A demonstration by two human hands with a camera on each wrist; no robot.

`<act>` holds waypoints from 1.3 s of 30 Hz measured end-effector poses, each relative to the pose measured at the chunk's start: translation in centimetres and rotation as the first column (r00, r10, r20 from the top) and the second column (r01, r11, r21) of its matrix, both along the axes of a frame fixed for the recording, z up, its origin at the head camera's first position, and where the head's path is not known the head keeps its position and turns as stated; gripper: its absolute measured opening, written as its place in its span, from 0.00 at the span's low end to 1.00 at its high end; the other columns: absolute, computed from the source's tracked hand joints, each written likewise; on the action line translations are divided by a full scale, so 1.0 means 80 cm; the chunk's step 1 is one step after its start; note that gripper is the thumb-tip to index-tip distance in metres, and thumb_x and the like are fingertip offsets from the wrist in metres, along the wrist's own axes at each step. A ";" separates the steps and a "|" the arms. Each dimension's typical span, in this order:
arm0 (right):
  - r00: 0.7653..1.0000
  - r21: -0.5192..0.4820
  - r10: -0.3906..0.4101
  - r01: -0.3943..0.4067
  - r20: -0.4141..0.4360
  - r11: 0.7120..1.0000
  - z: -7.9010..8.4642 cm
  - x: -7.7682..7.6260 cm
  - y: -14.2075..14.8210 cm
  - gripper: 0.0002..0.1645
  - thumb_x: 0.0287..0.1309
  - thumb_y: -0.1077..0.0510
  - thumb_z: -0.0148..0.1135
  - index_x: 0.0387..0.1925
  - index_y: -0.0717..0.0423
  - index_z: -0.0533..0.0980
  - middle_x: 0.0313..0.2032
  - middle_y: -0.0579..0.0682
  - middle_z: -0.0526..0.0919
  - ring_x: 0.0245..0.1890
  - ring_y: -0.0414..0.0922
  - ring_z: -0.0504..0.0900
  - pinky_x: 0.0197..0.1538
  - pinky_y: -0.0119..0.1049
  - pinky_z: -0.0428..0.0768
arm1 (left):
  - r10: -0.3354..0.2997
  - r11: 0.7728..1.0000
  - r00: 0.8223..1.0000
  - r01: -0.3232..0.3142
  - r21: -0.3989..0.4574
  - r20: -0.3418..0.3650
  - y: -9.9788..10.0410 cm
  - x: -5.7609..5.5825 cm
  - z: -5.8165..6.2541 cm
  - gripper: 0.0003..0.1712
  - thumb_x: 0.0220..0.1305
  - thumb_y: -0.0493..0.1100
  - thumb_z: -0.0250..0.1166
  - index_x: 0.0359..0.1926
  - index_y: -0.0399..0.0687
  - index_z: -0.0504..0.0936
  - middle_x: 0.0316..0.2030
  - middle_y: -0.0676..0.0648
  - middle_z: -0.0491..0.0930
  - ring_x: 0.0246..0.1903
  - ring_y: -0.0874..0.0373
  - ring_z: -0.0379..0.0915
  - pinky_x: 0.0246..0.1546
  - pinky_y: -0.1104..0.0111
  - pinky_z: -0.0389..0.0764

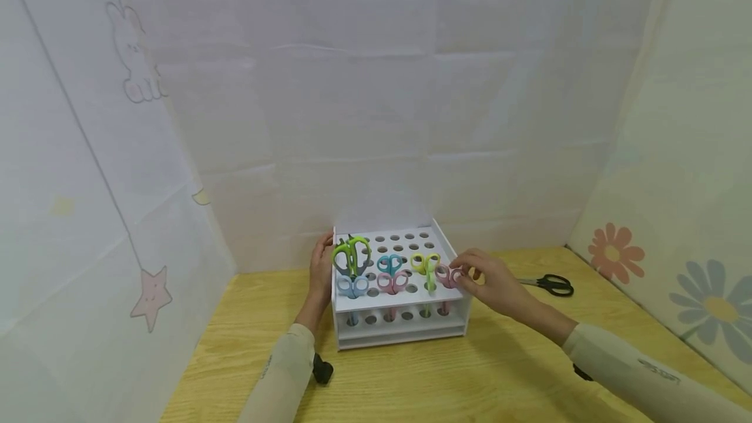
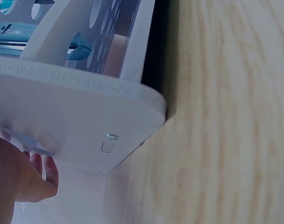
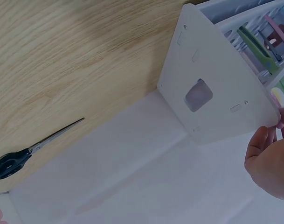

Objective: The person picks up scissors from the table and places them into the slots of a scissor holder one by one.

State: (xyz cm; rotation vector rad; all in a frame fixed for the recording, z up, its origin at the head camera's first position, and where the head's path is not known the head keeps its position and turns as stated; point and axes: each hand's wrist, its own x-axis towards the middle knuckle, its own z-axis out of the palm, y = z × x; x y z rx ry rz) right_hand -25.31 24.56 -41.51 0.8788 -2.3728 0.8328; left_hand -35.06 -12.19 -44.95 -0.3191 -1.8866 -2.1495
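Observation:
A white rack [image 1: 405, 322] with rows of round holes stands on the table, holding several pairs of scissors, handles up. My right hand [image 1: 493, 281] pinches the handle of the pink scissors [image 1: 444, 275] at the rack's front right corner; their blades reach down through the holes. Against the rack's left side panel [image 2: 76, 112] rests my left hand [image 1: 320, 269], its fingers near the cutout. Green-handled scissors [image 1: 360, 252] stand at the left, behind light blue ones [image 1: 353, 286]. Another pink pair [image 1: 392, 282], teal ones [image 1: 390, 264] and yellow ones [image 1: 425, 262] occupy the middle.
Black-handled scissors [image 1: 555, 285] lie on the wooden table [image 1: 405, 384] to the right of the rack. White sheeting [image 1: 352, 116] hangs behind and at both sides, with printed flowers [image 1: 615, 253] on the right.

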 end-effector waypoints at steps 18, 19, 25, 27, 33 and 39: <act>0.992 -0.132 -0.120 0.125 0.039 0.983 -0.023 -0.027 0.042 0.12 0.71 0.63 0.61 0.53 0.59 0.80 0.48 0.53 0.83 0.44 0.46 0.81 0.42 0.38 0.80 | 0.041 0.999 0.999 -0.041 -0.031 0.007 -0.002 0.003 0.004 0.24 0.80 0.38 0.46 0.71 0.38 0.69 0.65 0.35 0.70 0.62 0.44 0.67 0.64 0.52 0.66; 0.989 -0.136 -0.135 0.141 0.052 0.981 -0.028 -0.030 0.047 0.12 0.72 0.63 0.60 0.53 0.59 0.80 0.48 0.52 0.83 0.44 0.46 0.81 0.43 0.38 0.80 | 0.043 0.998 0.999 -0.043 -0.037 0.006 -0.001 0.005 0.004 0.24 0.80 0.39 0.46 0.72 0.38 0.69 0.65 0.35 0.70 0.62 0.44 0.66 0.64 0.52 0.66; 0.975 -0.155 -0.188 0.206 0.121 0.966 -0.051 -0.043 0.069 0.14 0.73 0.61 0.59 0.55 0.61 0.79 0.49 0.55 0.83 0.47 0.52 0.82 0.47 0.36 0.79 | 0.053 0.997 0.999 -0.053 -0.057 0.004 0.002 0.000 -0.001 0.25 0.80 0.40 0.46 0.73 0.38 0.67 0.67 0.33 0.67 0.64 0.43 0.65 0.65 0.50 0.65; 0.968 -0.152 -0.201 0.223 0.149 0.963 -0.056 -0.048 0.074 0.15 0.74 0.60 0.58 0.56 0.61 0.78 0.50 0.57 0.82 0.49 0.53 0.82 0.48 0.37 0.79 | 0.052 0.998 0.999 -0.052 -0.047 0.004 0.000 -0.012 -0.010 0.26 0.81 0.42 0.47 0.74 0.39 0.66 0.68 0.32 0.66 0.64 0.42 0.64 0.65 0.50 0.64; 0.945 -0.123 -0.225 0.259 0.239 0.958 -0.067 -0.062 0.092 0.20 0.76 0.56 0.55 0.60 0.65 0.75 0.55 0.64 0.79 0.52 0.60 0.80 0.52 0.56 0.78 | 0.082 0.996 0.996 -0.083 -0.017 -0.019 0.004 -0.030 -0.027 0.27 0.80 0.47 0.47 0.74 0.44 0.68 0.68 0.34 0.66 0.63 0.43 0.64 0.66 0.50 0.63; 0.898 -0.074 -0.268 0.311 0.349 0.947 -0.083 -0.069 0.111 0.26 0.77 0.49 0.54 0.60 0.67 0.74 0.59 0.70 0.72 0.56 0.68 0.74 0.49 0.62 0.78 | 0.100 0.995 0.994 -0.100 -0.016 -0.036 0.009 -0.027 -0.028 0.27 0.79 0.46 0.47 0.73 0.43 0.68 0.67 0.34 0.67 0.63 0.43 0.64 0.65 0.49 0.63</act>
